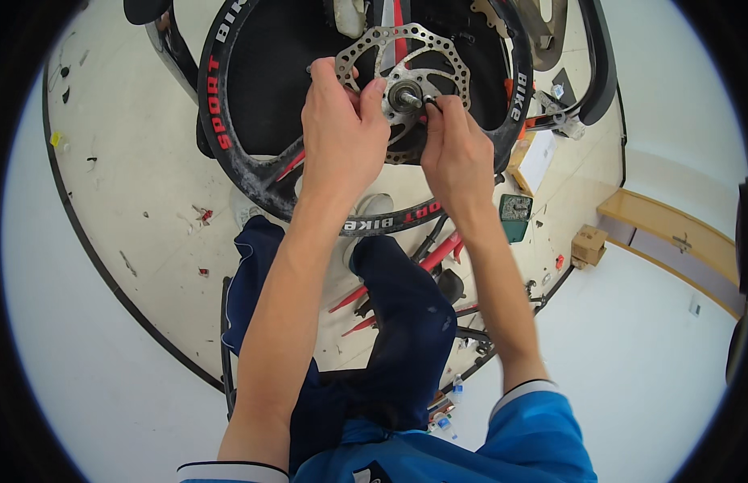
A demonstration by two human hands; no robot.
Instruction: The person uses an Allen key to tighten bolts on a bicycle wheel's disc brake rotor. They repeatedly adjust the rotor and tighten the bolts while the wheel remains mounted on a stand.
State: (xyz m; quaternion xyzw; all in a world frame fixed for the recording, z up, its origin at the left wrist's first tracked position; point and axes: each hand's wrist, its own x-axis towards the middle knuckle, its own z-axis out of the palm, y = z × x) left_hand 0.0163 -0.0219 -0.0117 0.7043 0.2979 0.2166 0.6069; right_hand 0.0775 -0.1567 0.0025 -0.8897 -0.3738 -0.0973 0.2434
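Observation:
A bicycle wheel (pixel 265 181) with a black rim and printed lettering lies in front of me, its hub side facing up. On its hub sits a silver brake disc (pixel 402 32) with drilled holes, and a threaded axle (pixel 411 99) sticks out of the middle. My left hand (pixel 346 133) is closed at the disc's left edge, thumb on the near side, fingertips partly hidden. Beside the axle, my right hand (pixel 458 153) pinches a small dark piece, too small to name, close to the disc's centre.
Red bicycle frame parts (pixel 442 251) lie on the floor beyond my legs. To the right are a green tray (pixel 515 217) of small parts, a white-topped box (pixel 535 161) and a cardboard box (pixel 589 244). A black curved part (pixel 603 76) stands at the upper right. Scraps litter the floor.

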